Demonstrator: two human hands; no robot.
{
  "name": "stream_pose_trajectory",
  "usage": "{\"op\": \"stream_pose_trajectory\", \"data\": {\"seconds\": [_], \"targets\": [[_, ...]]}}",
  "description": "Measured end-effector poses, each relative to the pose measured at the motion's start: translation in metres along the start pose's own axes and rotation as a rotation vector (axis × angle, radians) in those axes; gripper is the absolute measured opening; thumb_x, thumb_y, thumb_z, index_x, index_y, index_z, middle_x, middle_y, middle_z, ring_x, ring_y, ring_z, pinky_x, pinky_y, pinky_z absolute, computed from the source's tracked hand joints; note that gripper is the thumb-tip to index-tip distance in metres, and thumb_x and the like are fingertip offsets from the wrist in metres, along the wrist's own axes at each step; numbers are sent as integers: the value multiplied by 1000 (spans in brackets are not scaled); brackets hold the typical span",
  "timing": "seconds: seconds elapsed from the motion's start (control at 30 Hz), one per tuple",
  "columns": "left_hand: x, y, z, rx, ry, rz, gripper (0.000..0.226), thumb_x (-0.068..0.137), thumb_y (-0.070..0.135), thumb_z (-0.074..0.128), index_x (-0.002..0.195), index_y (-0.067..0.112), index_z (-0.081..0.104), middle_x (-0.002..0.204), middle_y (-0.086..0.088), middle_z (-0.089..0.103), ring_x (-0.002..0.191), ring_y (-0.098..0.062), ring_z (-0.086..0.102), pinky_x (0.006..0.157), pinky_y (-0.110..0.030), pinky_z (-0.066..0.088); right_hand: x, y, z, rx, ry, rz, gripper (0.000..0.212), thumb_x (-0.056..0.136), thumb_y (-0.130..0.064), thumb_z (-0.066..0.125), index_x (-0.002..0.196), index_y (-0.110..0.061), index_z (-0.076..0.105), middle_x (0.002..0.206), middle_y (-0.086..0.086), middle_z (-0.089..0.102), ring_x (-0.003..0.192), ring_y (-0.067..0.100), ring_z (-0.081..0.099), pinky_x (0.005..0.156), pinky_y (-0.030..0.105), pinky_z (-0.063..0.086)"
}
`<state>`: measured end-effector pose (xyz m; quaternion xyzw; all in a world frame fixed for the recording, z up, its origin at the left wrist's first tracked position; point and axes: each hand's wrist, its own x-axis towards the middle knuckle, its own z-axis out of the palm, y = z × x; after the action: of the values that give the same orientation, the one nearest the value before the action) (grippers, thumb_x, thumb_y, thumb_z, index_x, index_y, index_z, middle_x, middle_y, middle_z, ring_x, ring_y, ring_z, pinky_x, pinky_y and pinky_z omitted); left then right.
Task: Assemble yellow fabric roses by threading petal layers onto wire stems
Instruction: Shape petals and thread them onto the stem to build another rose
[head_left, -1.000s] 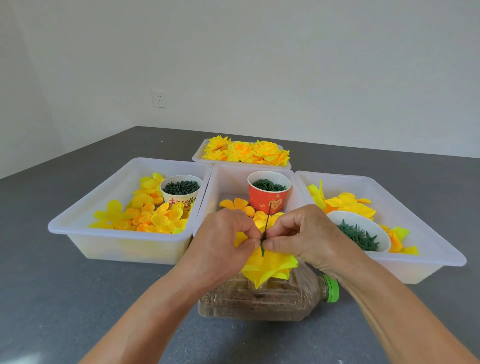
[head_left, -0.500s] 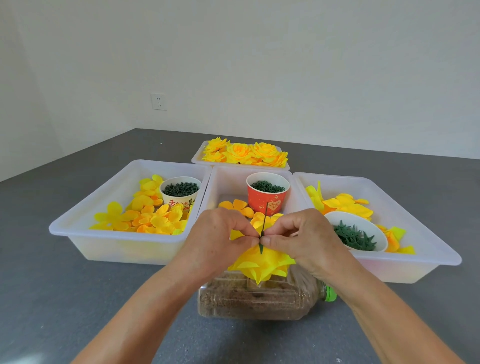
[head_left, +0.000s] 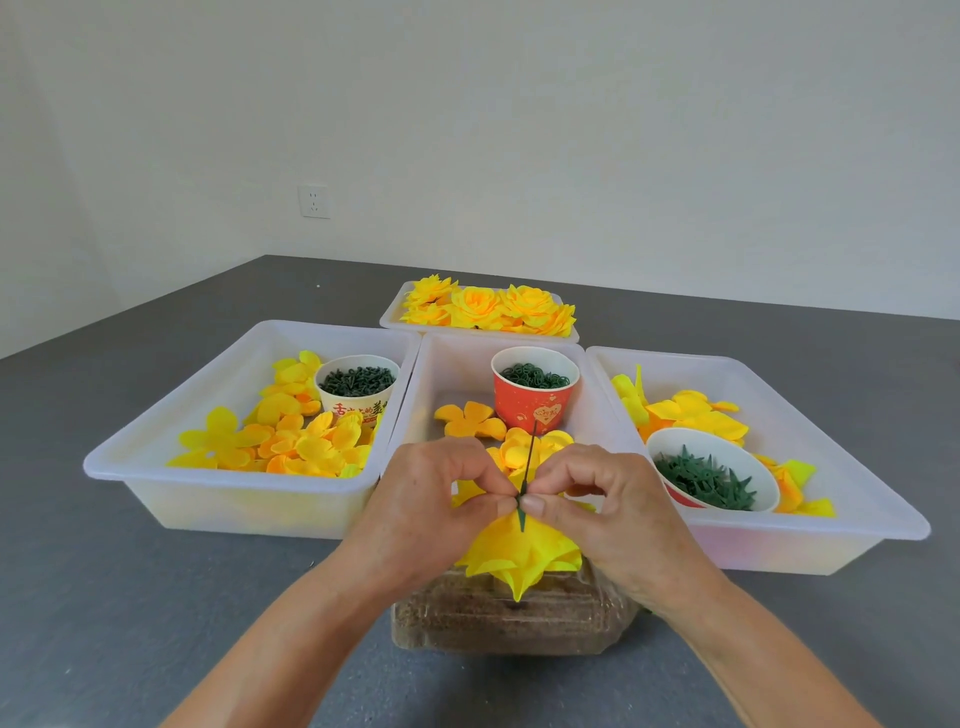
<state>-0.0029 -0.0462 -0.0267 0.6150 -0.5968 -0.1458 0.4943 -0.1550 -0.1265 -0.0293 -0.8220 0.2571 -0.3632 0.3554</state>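
Pinching from both sides, the left hand (head_left: 415, 512) and right hand (head_left: 613, 514) meet thumb to fingertip on the thin dark-green wire stem (head_left: 529, 462), which rises tilted above them. Below the fingers hangs the yellow fabric rose (head_left: 514, 553), soft and pointed, over a sand-filled clear plastic bottle (head_left: 498, 621). A red paper cup (head_left: 532, 400) beyond bears a gold heart.

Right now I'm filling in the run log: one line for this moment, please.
step: threading petals | left hand: pinches wire stem | right hand: pinches stem | yellow rose: on stem
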Motion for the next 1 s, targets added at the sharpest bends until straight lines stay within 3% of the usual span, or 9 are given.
{"op": "stream_pose_trajectory", "data": {"seconds": [0.17, 0.33, 0.5, 0.63, 0.73, 0.87, 1.0], "targets": [[2, -2, 0, 4, -12, 16, 28, 74, 7, 76, 62, 30, 64, 76, 6, 67, 81, -7, 62, 80, -40, 50, 4, 6, 1, 48, 2, -39, 30, 73, -11, 78, 61, -34, 65, 72, -15, 66, 76, 8, 60, 76, 25, 46], [2, -7, 0, -11, -22, 40, 32, 74, 4, 75, 62, 31, 63, 78, 5, 67, 83, -6, 62, 79, -30, 48, 3, 10, 2, 74, 5, -64, 25, 73, -10, 77, 65, -31, 65, 74, -15, 65, 77, 7, 59, 75, 20, 45], [1, -8, 1, 10, 7, 53, 39, 74, 2, 75, 62, 35, 61, 76, 5, 66, 80, -10, 62, 78, -37, 49, 1, 13, 4, 84, 26, -68, 15, 72, -11, 76, 66, -21, 67, 75, -12, 66, 78, 7, 60, 75, 18, 45], [6, 1, -5, 128, -56, 60, 13, 74, 8, 76, 70, 20, 73, 74, 13, 66, 79, -1, 60, 80, -34, 47, 4, 5, -1, -8, 15, -37, 27, 73, -13, 78, 62, -34, 66, 74, -12, 66, 80, 8, 58, 75, 20, 44], [8, 8, -8, 143, -93, 29, 2, 77, 19, 75, 75, 20, 76, 78, 15, 67, 82, 3, 60, 82, -29, 47, 7, -1, -9, 20, -64, 41, 28, 76, -12, 76, 61, -34, 67, 70, -12, 66, 76, 4, 59, 70, 17, 44], [3, 11, -1, 188, -34, -81, 16, 70, 34, 78, 83, 25, 74, 91, 11, 68, 89, -4, 60, 82, -23, 44, 11, -3, -11, 52, -77, 84, 22, 76, -10, 75, 69, -30, 71, 74, -8, 70, 74, 2, 61, 74, 21, 46], [2, 10, 4, 214, 21, -106, 18, 70, 32, 80, 85, 24, 74, 91, 11, 68, 91, -5, 60, 83, -24, 45, 11, 0, -9, 52, -60, 45, 24, 74, -10, 77, 65, -31, 71, 73, -7, 69, 76, 5, 62, 73, 18, 46]]}}
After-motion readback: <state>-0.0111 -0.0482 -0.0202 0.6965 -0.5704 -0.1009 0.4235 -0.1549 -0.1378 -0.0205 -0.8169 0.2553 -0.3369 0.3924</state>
